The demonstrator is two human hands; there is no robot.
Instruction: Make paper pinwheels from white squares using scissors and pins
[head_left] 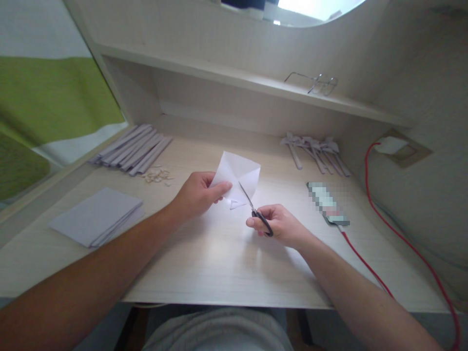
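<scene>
Left hand [199,194]: pinching paper [239,165]
Right hand [278,225]: gripping scissors [253,211], right of your left hand
Paper: sagging could skew your cut

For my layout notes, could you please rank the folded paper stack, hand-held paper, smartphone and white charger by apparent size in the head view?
1. Folded paper stack
2. Hand-held paper
3. Smartphone
4. White charger

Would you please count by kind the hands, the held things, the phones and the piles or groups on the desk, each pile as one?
Hands: 2 (left hand, right hand)
Held things: 2 (white paper, scissors)
Phones: 1 (phone)
Piles: 4 (folded paper, paper sticks, small pale pieces, sticks with paper tops)
Total: 9
</scene>
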